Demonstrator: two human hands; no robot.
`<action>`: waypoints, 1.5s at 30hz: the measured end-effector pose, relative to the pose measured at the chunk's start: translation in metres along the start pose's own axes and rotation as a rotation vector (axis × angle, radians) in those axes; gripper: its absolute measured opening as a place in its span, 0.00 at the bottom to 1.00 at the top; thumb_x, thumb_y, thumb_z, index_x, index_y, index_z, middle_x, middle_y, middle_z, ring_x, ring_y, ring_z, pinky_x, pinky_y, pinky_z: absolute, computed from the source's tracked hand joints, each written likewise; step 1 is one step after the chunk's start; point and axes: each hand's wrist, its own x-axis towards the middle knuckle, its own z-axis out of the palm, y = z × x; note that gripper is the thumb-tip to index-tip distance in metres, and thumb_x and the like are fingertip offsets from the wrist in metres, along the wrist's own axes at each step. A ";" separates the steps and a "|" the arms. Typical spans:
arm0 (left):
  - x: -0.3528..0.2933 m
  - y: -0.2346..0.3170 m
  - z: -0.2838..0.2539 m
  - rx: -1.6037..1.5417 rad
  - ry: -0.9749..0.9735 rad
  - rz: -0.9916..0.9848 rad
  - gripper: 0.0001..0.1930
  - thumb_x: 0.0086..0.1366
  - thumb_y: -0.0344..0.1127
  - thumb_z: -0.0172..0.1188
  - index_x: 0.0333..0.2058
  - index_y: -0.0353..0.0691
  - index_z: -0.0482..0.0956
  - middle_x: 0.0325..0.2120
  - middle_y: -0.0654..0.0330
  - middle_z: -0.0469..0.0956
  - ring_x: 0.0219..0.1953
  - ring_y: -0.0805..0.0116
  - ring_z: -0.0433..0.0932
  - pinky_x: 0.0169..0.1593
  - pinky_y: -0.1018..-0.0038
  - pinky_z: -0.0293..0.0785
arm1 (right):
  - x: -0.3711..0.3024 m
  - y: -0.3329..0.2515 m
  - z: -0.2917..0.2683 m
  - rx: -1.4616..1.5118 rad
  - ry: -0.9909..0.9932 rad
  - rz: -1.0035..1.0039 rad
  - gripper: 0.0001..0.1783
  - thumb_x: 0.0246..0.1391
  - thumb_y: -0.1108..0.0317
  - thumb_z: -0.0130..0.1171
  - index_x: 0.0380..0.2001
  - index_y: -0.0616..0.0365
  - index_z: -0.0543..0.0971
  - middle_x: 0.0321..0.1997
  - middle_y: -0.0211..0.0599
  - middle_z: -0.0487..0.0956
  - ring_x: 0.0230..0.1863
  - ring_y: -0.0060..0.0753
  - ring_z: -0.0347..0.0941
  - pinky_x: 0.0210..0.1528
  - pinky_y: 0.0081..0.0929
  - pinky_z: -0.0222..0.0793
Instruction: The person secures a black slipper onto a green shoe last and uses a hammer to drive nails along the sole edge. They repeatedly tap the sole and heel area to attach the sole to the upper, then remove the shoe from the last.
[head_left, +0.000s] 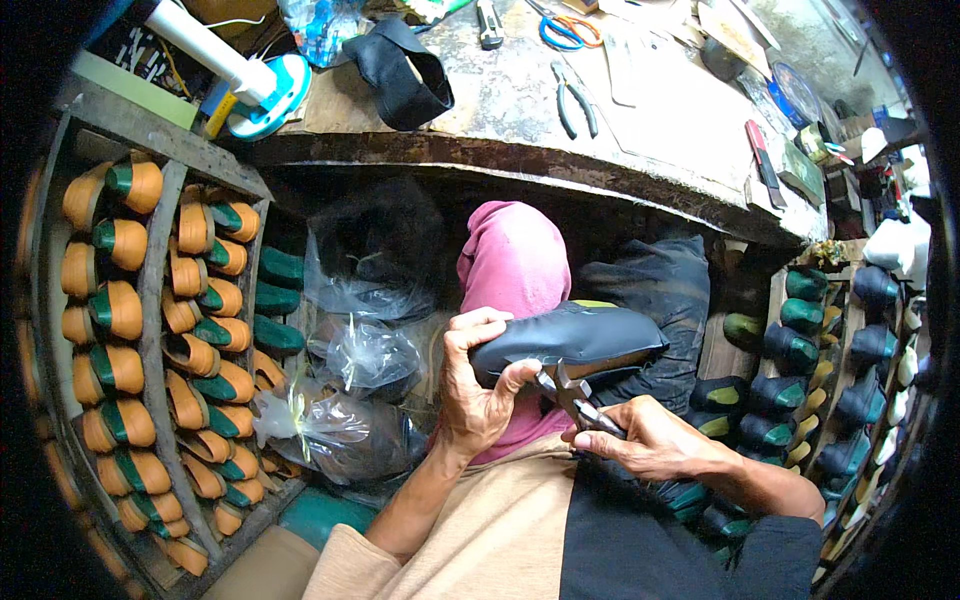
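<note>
Pinching shoe (570, 338) in left hand (472, 385), pincers (577, 397) in right hand (650, 438); nine-o'clock rack (190, 150) of orange shoes (126, 310); eight-o'clock bag (345, 440), contents unclear.

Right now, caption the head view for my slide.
Left hand holds a dark shoe; right hand grips metal pincers.

Your workbench (690, 112) bears a black cap (385, 68), pliers (562, 84), scissors (572, 42) and a utility knife (489, 25); the wooden rack (158, 255) at your left holds orange shoes (126, 241).
</note>
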 end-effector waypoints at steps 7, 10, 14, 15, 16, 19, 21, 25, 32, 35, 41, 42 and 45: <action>-0.002 0.013 -0.009 -0.056 -0.065 -0.017 0.30 0.68 0.29 0.66 0.65 0.36 0.66 0.62 0.40 0.73 0.63 0.50 0.75 0.71 0.53 0.71 | -0.006 -0.023 -0.003 -0.086 0.063 0.076 0.23 0.76 0.50 0.67 0.36 0.63 0.84 0.21 0.44 0.66 0.26 0.32 0.60 0.32 0.45 0.65; -0.006 0.010 -0.003 -0.057 -0.025 -0.035 0.28 0.68 0.28 0.64 0.64 0.36 0.66 0.62 0.40 0.74 0.62 0.51 0.76 0.70 0.53 0.72 | -0.005 -0.023 0.004 -0.118 0.165 0.009 0.22 0.75 0.51 0.69 0.35 0.62 0.84 0.21 0.44 0.70 0.25 0.30 0.64 0.32 0.45 0.66; -0.016 0.004 0.003 -0.059 0.022 -0.060 0.26 0.73 0.35 0.67 0.64 0.37 0.66 0.62 0.40 0.74 0.61 0.52 0.77 0.70 0.54 0.73 | -0.002 -0.026 -0.005 0.004 0.023 0.130 0.17 0.75 0.55 0.70 0.47 0.61 0.89 0.29 0.33 0.83 0.33 0.19 0.72 0.38 0.34 0.71; -0.018 0.004 0.004 -0.064 0.034 -0.069 0.26 0.75 0.37 0.67 0.63 0.37 0.66 0.62 0.40 0.74 0.61 0.52 0.77 0.69 0.54 0.73 | -0.002 -0.029 -0.011 0.067 -0.068 0.226 0.18 0.75 0.57 0.70 0.53 0.61 0.92 0.34 0.28 0.88 0.36 0.16 0.75 0.40 0.28 0.74; -0.021 0.003 0.006 -0.083 0.051 -0.077 0.26 0.76 0.39 0.68 0.64 0.37 0.65 0.63 0.41 0.74 0.61 0.52 0.77 0.69 0.54 0.73 | -0.002 -0.032 -0.019 0.227 -0.139 0.126 0.19 0.75 0.58 0.70 0.54 0.65 0.91 0.43 0.34 0.93 0.45 0.21 0.85 0.52 0.27 0.80; -0.026 0.001 0.011 -0.101 0.070 -0.080 0.27 0.77 0.42 0.68 0.64 0.37 0.65 0.63 0.41 0.73 0.62 0.53 0.77 0.69 0.54 0.73 | -0.006 -0.045 -0.036 0.021 -0.120 0.150 0.18 0.75 0.58 0.70 0.49 0.65 0.91 0.41 0.40 0.93 0.46 0.27 0.87 0.52 0.31 0.81; -0.028 -0.002 0.013 -0.063 0.091 -0.060 0.27 0.77 0.42 0.68 0.64 0.38 0.65 0.63 0.41 0.73 0.61 0.53 0.77 0.68 0.54 0.74 | -0.012 -0.051 -0.036 -0.397 -0.016 0.106 0.18 0.74 0.57 0.70 0.40 0.64 0.90 0.31 0.43 0.89 0.33 0.27 0.83 0.39 0.37 0.79; -0.030 -0.005 0.014 -0.165 0.104 -0.098 0.27 0.77 0.41 0.68 0.64 0.37 0.66 0.62 0.42 0.74 0.61 0.53 0.77 0.69 0.55 0.73 | -0.013 -0.048 -0.014 -0.274 0.103 -0.019 0.24 0.75 0.55 0.65 0.30 0.65 0.83 0.22 0.58 0.79 0.26 0.61 0.80 0.32 0.50 0.75; -0.034 0.011 0.025 -0.173 0.153 -0.273 0.34 0.75 0.40 0.69 0.70 0.30 0.64 0.59 0.44 0.74 0.61 0.54 0.75 0.71 0.57 0.69 | -0.014 -0.013 0.022 -0.210 0.349 -0.147 0.23 0.77 0.60 0.67 0.31 0.67 0.74 0.21 0.56 0.71 0.21 0.59 0.71 0.27 0.52 0.66; -0.031 0.014 0.034 -0.111 0.166 -0.286 0.37 0.75 0.40 0.68 0.73 0.27 0.62 0.61 0.43 0.73 0.62 0.51 0.74 0.72 0.56 0.68 | -0.010 0.002 0.032 -0.202 0.436 -0.175 0.20 0.76 0.63 0.68 0.33 0.67 0.76 0.22 0.53 0.72 0.21 0.53 0.71 0.27 0.47 0.66; -0.019 0.010 0.040 0.065 0.054 -0.294 0.40 0.78 0.51 0.65 0.73 0.26 0.63 0.67 0.44 0.69 0.69 0.54 0.69 0.75 0.58 0.62 | 0.017 0.036 0.057 -0.179 0.591 -0.219 0.20 0.72 0.70 0.69 0.30 0.63 0.70 0.20 0.54 0.72 0.19 0.60 0.71 0.23 0.51 0.63; -0.018 0.009 0.042 0.087 0.050 -0.283 0.40 0.78 0.52 0.65 0.73 0.26 0.64 0.67 0.44 0.69 0.69 0.53 0.69 0.75 0.57 0.62 | 0.021 0.042 0.059 -0.157 0.603 -0.251 0.19 0.71 0.71 0.69 0.30 0.63 0.70 0.20 0.54 0.72 0.20 0.60 0.72 0.23 0.51 0.64; -0.017 0.007 0.045 0.079 0.041 -0.276 0.40 0.79 0.53 0.62 0.74 0.25 0.63 0.68 0.42 0.68 0.70 0.50 0.68 0.76 0.56 0.60 | 0.030 0.056 0.063 -0.142 0.611 -0.269 0.16 0.69 0.74 0.69 0.34 0.63 0.70 0.20 0.54 0.73 0.21 0.63 0.75 0.24 0.51 0.67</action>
